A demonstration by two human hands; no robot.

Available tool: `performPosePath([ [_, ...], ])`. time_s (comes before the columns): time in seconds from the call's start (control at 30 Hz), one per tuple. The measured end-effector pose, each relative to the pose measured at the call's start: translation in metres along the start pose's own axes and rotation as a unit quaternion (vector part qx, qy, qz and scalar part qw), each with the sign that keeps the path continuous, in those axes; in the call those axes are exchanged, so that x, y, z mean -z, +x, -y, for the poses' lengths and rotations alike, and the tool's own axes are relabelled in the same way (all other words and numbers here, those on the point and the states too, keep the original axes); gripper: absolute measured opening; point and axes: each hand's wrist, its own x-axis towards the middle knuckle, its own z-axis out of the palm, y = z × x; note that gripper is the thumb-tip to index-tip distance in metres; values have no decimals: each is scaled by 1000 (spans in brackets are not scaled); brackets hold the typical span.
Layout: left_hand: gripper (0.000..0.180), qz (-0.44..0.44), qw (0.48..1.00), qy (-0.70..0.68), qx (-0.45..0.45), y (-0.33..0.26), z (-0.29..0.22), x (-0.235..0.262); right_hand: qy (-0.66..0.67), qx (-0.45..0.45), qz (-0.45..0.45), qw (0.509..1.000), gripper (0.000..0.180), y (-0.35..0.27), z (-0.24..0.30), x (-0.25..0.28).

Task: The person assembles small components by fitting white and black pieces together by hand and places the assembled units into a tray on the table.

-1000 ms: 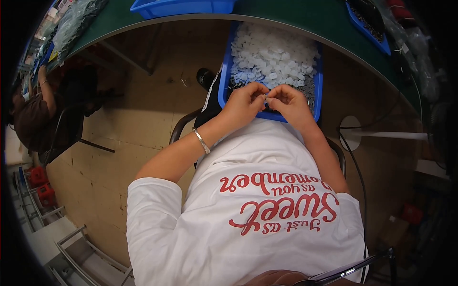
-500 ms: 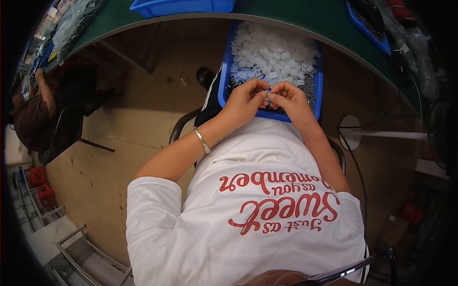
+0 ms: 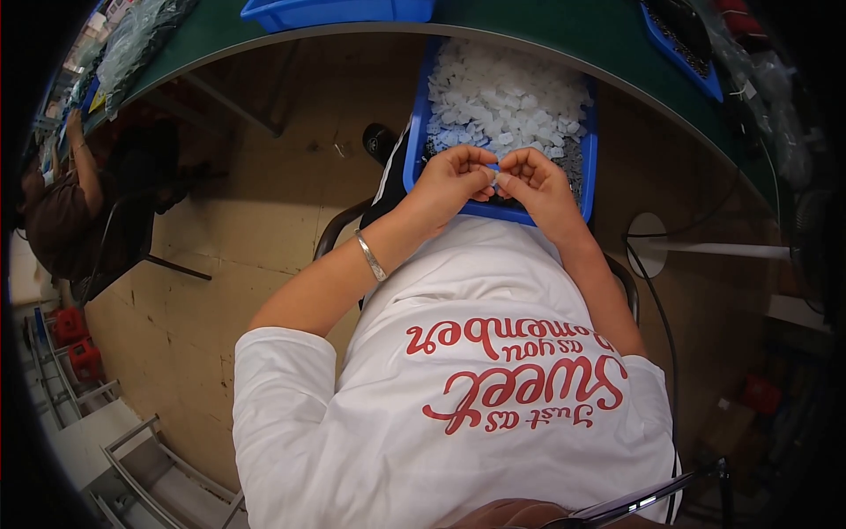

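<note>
My left hand [image 3: 454, 183] and my right hand [image 3: 539, 189] meet over the near end of a blue plastic tray [image 3: 412, 165]. Thumbs and forefingers of both are pinched together on a small pale plastic piece [image 3: 494, 175], mostly covered by the fingertips. Beyond the fingers, a heap of translucent white plastic pieces [image 3: 502, 93] fills much of the tray. Small dark parts [image 3: 577, 167] show along its right side and under my hands. The tray rests at my lap, its far end beneath the table edge.
A curved green table [image 3: 352, 44] spans the far side. On it stand a blue bin [image 3: 339, 11] and, at right, a blue tray [image 3: 683, 53] of dark parts. A seated person [image 3: 66, 212] works at far left. A black cable [image 3: 656, 300] hangs right of me.
My fingers have shifted slightly around the small piece, while both hands stay over the tray. At far left, the other person's raised hand has moved a little upward.
</note>
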Motion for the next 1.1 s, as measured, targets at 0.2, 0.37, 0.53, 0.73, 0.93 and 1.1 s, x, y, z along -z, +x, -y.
performPosePath([
  [0.2,23,32,997,57,-51,0,1,2,7,11,1,1000,15,0,-2,4],
  [0.37,22,61,987,140,-40,0,-7,6,17,-8,13,1000,16,-1,-6,5],
  [0.53,21,67,995,70,21,1,-12,11,17,-7,24,1000,16,-2,-2,3],
  [0.73,19,80,995,56,26,3,-8,12,-7,13,30,999,17,-2,-6,0],
  [0.93,15,76,993,54,78,5,-4,15,-30,25,28,999,16,-4,-11,0],
  [1.1,14,79,990,71,90,5,7,15,-66,6,15,998,16,-2,-15,4],
])
